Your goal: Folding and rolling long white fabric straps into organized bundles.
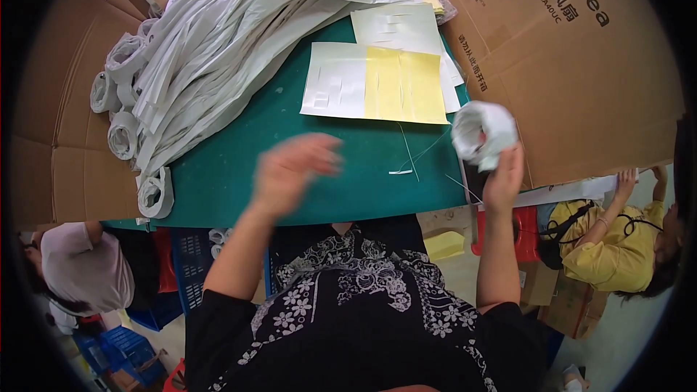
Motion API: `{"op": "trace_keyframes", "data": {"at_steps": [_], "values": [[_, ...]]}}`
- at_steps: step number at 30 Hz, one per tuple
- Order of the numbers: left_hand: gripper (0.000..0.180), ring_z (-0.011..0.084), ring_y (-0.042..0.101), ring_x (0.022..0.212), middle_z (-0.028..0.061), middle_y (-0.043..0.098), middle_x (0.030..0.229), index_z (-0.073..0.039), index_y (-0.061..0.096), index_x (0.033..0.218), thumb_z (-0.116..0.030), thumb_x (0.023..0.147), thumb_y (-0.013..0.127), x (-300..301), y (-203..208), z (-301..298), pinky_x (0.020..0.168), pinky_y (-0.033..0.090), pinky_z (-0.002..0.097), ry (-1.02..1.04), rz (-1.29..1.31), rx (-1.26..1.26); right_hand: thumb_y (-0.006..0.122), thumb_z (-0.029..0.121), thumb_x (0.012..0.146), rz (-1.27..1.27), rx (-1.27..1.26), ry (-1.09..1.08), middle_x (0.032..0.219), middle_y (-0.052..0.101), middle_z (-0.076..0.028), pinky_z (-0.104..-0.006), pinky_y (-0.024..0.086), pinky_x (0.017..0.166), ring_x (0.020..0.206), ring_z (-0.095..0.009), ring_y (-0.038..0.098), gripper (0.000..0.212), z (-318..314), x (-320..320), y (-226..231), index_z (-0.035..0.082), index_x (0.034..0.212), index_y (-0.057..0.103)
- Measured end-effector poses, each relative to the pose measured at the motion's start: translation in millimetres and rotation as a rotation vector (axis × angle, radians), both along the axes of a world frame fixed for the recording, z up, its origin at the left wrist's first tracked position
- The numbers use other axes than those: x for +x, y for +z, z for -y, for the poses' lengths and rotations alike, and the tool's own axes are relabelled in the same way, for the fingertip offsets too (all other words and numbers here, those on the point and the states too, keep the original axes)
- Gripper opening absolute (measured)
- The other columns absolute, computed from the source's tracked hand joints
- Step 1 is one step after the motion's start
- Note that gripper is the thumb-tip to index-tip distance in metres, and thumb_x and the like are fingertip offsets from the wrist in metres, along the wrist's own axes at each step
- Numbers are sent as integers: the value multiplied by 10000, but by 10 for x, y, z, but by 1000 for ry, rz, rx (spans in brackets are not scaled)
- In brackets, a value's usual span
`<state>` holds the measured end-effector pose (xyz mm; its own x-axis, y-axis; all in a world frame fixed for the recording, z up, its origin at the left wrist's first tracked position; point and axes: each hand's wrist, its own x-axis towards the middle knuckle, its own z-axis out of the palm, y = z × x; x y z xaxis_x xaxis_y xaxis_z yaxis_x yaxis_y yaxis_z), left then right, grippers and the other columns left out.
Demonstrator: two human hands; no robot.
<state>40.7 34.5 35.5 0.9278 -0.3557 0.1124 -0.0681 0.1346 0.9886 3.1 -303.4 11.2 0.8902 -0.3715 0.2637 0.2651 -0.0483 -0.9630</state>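
My right hand (504, 178) is closed on a rolled white strip (501, 125), raised at the right edge of the green table. The roll has an open hole through its middle. Over the table's near half hangs my left hand (296, 170), its fingers smeared by motion and pointing right; nothing shows clearly in them. Beyond the hands lies a white and yellow sheet with slits (403, 86), partly covering a paler sheet (396, 25). Loose threads and a small white piece (400, 172) lie between my hands.
A heap of long white strips (218, 51), with rolled ends (122, 134) at its left, covers the table's far left. Cardboard walls (566, 87) (80, 101) stand on both sides. People work behind at left (87, 268) and right (610, 247). Blue crates (196, 265) stand below.
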Motion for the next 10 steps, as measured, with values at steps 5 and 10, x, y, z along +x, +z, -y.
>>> {"op": "trace_keyframes", "data": {"at_steps": [5, 10], "values": [[288, 296, 464, 1067, 82, 530, 1094, -121, 614, 1042, -70, 759, 623, -459, -484, 1083, 908, 377, 411, -734, 618, 452, 355, 254, 983, 160, 356, 13, 1088, 574, -126, -349, 446, 896, 990, -202, 568, 356, 38, 585, 350, -24, 1180, 458], [268, 257, 479, 961, 65, 526, 991, -138, 648, 977, -92, 714, 630, -629, -820, 1634, 890, 345, 389, -617, 411, 385, 428, 225, 962, 107, 350, 143, 1108, 572, -75, -302, 432, 912, 1026, -189, 550, 311, -74, 976, 387, 11, 1183, 471]]}}
